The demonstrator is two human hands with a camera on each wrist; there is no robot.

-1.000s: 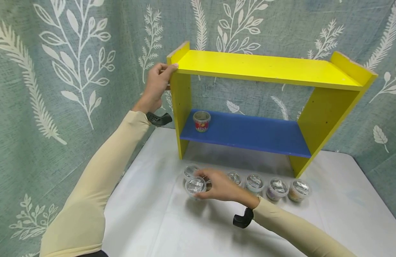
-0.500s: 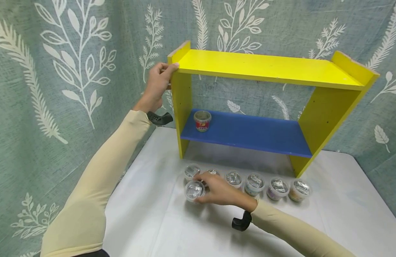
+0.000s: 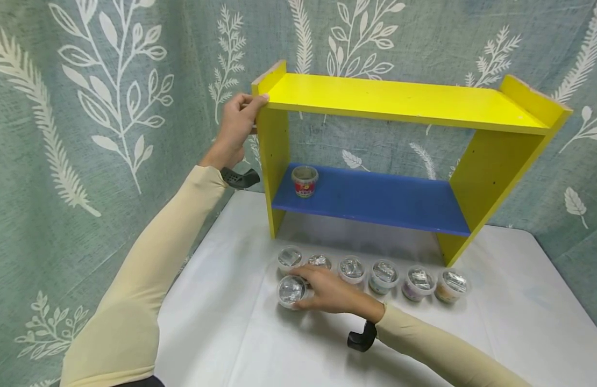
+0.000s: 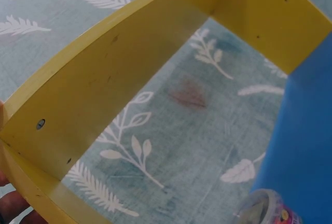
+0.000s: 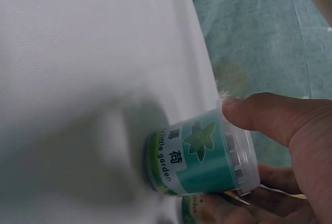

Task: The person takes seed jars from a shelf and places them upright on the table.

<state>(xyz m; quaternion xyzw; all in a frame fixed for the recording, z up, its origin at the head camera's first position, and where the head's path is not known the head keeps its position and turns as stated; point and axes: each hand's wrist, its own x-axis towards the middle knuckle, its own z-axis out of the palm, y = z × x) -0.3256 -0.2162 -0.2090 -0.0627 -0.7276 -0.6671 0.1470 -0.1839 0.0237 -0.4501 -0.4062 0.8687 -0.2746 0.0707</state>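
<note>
My left hand grips the upper left corner of a yellow shelf unit, with the thumb on its front edge. A strip of fingers shows beside the yellow board in the left wrist view. In my right hand is a small clear-lidded plastic cup, pinched near the lid between thumb and fingers. Its teal label reads "little garden" on the cup in the right wrist view. The cup is at or just above the white table; contact is hard to tell.
Several similar lidded cups stand in a row in front of the shelf unit. An open cup with a red label stands at the left of the blue shelf. Patterned green curtain hangs behind and left of the white table.
My right hand has drawn the cup slightly towards me and left, apart from the row, and a cup behind the hand now shows. My left hand stays on the shelf unit.
</note>
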